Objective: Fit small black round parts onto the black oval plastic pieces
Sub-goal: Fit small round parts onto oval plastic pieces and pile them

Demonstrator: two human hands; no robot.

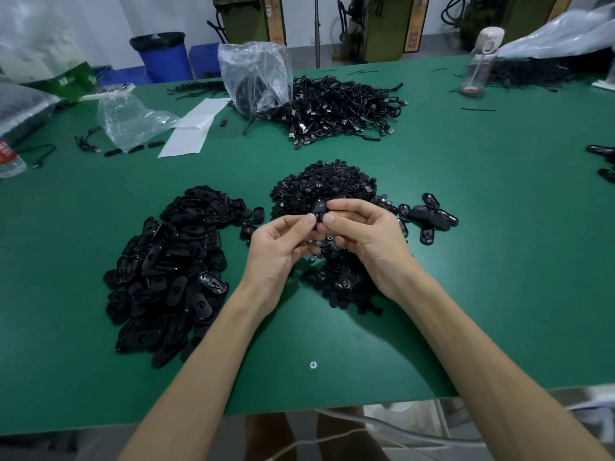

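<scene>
1. Green matte table top (466, 261) is recorded from above; a blue plastic bin (163, 54) stands on the floor behind it.
2. One black oval plastic piece (320, 207) is held above the middle of the table, over the heap of small black round parts (326, 184).
3. The left hand (276, 244) is curled, its thumb and fingertips pinching the piece from the left.
4. The right hand (362, 231) is likewise closed on the piece from the right, thumb pressed low and fingers wrapped over the top.
5. Only a smooth, rounded, faintly glossy end of the piece is exposed; the rest is hidden by fingers. Whether a round part is seated in it cannot be told.
6. The round parts are seen as tiny flat discs, spread under and beyond both hands.
7. A large heap of black oval shells (173, 267) lies to the left; raised rims and slotted floors are visible on several.
8. A few more oval shells (429, 216) lie just right of the hands.
9. Farther back, a tangle of black cables (342, 108), a crumpled clear plastic bag (256, 78) and a white paper sheet (193, 128) are noted.
</scene>
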